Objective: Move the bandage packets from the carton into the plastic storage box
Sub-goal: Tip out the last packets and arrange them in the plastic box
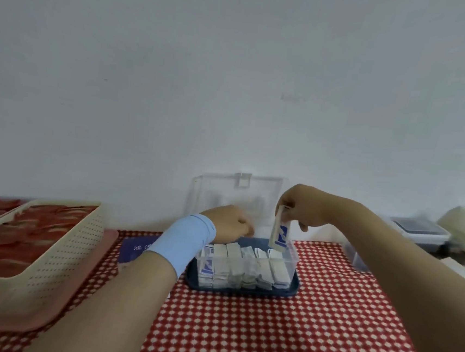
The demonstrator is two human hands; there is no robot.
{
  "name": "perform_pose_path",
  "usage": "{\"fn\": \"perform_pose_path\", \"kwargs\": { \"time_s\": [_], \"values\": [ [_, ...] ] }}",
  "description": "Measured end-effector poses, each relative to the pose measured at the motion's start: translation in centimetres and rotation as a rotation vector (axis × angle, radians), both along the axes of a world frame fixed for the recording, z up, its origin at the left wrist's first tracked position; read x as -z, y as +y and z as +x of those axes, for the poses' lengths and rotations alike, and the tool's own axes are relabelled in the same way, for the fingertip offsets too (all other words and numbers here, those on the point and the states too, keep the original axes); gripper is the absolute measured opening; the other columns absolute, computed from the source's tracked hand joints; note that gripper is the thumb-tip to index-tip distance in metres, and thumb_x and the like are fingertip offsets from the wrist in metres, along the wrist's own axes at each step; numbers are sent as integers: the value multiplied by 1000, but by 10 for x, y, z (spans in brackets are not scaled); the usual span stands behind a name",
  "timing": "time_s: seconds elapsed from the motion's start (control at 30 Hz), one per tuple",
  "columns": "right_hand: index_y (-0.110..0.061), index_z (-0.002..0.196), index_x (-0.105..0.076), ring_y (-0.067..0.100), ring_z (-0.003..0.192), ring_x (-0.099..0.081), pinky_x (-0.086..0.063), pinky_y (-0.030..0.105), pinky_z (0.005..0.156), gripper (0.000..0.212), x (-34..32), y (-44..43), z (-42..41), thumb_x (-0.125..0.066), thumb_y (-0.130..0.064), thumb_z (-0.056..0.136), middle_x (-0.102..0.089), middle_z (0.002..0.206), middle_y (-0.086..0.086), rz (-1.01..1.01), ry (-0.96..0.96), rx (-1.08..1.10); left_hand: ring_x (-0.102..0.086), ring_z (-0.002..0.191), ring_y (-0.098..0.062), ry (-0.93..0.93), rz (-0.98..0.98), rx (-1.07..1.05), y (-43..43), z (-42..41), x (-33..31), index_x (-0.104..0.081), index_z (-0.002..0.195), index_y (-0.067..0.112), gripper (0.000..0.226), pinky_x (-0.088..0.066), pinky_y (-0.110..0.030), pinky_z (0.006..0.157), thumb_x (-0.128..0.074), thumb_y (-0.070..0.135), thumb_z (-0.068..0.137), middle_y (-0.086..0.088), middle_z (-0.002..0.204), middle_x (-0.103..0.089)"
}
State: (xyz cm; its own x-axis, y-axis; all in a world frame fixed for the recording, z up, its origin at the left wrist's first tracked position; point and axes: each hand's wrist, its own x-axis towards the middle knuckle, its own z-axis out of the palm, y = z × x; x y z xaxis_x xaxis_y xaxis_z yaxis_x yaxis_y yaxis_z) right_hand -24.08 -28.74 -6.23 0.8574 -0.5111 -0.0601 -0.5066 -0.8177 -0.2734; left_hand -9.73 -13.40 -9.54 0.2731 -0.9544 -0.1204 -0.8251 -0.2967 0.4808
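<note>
Pinched at the top edge between thumb and fingertips of the right hand (303,208): one bandage packet (279,233), white with a blue mark, hanging upright with its lower end just inside the right rear corner of the plastic storage box (291,262). Remaining fingers of that hand curled loosely below the pinch.

Over the box's left rear rim, the left hand (231,222) — curled into a loose fist, whether anything sits inside it impossible to tell; a light blue band (184,240) around that wrist.

Inside the box, a row of packets (245,268) standing on edge, filling its front part from wall to wall. Clear hinged lid (236,196) standing open behind the box, against the wall. Under the box, a dark blue tray (243,289).

Left of the box, partly hidden by the left forearm, a flat blue carton (133,250) on the red-and-white checked cloth (281,336). Further left, a cream perforated basket (57,247) resting on a pink tray (72,296). Right of the box — blurred plastic containers (419,233) at the table's far edge.
</note>
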Motion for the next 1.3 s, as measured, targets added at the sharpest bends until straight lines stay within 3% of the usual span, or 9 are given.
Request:
{"fn": "perform_pose_path", "kwargs": {
  "time_s": [0.07,0.13,0.27,0.47,0.7,0.9,1.07,1.17,1.3],
  "values": [
    [-14,98,-69,9,49,-66,-49,24,61,10,7,0,5,-59,-12,96,-73,94,1,-17,82,-23,-54,94,-28,-99,157,60,-10,-6,9,-65,99,21,22,-44,-30,83,-44,26,99,-6,109,-60],
    [-16,97,-69,10,52,-69,-50,24,63,9,15,1,10,-60,-12,96,-72,96,-1,-26,149,-39,-56,96,-26,-72,225,27,-19,-7,20,-66,98,18,30,-45,-35,89,-48,41,92,-3,108,-62],
    [-15,101,-69,16,59,-72,-50,22,57,14,31,5,15,-57,-10,96,-71,97,1,-62,261,-43,-61,102,-30,-72,220,72,-27,-3,40,-64,79,25,47,-48,-47,94,-43,64,62,-3,99,-65],
    [-13,109,-72,14,57,-67,-53,24,57,19,49,8,24,-66,-16,92,-75,91,7,-139,351,-33,-51,81,-24,-32,199,67,-26,-6,48,-52,51,29,40,-47,-52,93,-44,67,53,-2,81,-56],
    [-16,110,-71,18,86,-68,-56,29,75,32,63,12,28,-76,-31,82,-72,98,-1,-366,358,-29,-56,105,-28,-51,172,151,-20,-4,48,-69,90,12,72,-45,-46,98,-39,71,60,-4,102,-64],
    [-22,111,-72,18,91,-68,-57,32,79,28,63,12,26,-73,-24,83,-72,104,-4,-500,316,-59,-59,103,-26,20,12,25,-6,11,25,-64,91,18,50,-43,-46,101,-44,56,65,-7,110,-64],
    [-22,113,-72,18,91,-66,-56,31,81,25,62,18,22,-70,-22,88,-71,106,-4,-463,274,-67,-57,96,-23,-34,97,36,6,18,21,-59,87,24,53,-43,-43,99,-41,61,53,-4,102,-60],
    [-22,111,-72,18,93,-66,-56,33,85,22,58,23,21,-67,-21,89,-71,107,-3,-443,258,-59,-55,116,-24,-94,179,96,8,10,25,-71,108,18,59,-41,-43,106,-48,52,67,-3,125,-62],
    [-33,122,-69,17,104,-63,-53,32,89,36,43,37,20,-56,-15,93,-68,119,-7,-453,166,-130,-45,132,-19,-228,259,151,11,3,28,-59,135,31,47,-34,-37,111,-53,40,89,5,147,-48]
  ]
}}
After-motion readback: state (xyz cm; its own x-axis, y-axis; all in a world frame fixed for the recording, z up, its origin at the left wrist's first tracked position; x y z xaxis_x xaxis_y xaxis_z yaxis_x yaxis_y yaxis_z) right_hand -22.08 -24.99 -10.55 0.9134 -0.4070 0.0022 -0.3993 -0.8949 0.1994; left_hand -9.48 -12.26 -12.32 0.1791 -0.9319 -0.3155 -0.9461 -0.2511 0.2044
